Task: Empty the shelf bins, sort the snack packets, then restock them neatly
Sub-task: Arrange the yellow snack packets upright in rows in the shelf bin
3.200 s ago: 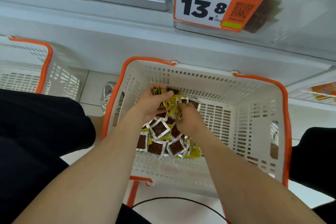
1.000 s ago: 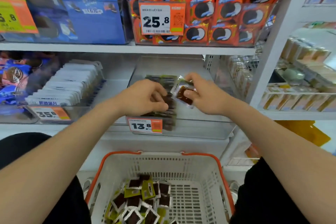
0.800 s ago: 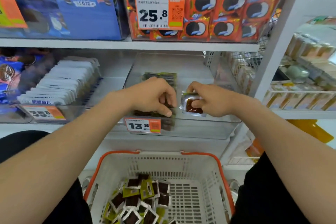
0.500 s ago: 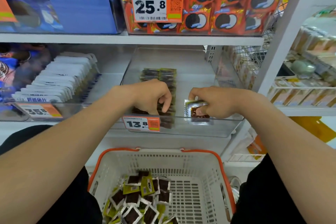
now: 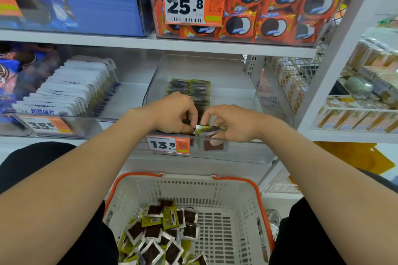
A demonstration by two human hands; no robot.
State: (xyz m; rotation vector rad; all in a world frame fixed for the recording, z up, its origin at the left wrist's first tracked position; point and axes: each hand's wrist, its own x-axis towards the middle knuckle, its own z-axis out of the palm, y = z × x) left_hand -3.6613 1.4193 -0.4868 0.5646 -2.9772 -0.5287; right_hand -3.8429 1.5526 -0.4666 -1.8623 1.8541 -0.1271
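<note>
Pinching snack packets [image 5: 210, 129], price tag [image 5: 168, 144] 13.8

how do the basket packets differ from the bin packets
The basket packets lie in a loose jumble; the bin packets stand on edge in one tidy row. Nobody touches the basket packets; the left hand and right hand grip bin packets. Both are small green-edged packets.

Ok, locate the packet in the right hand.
Head view, right of centre: the packet is pinched by the right hand at the front of the clear bin, beside the packet row the left hand grips, above the 13.8 price tag.
</note>
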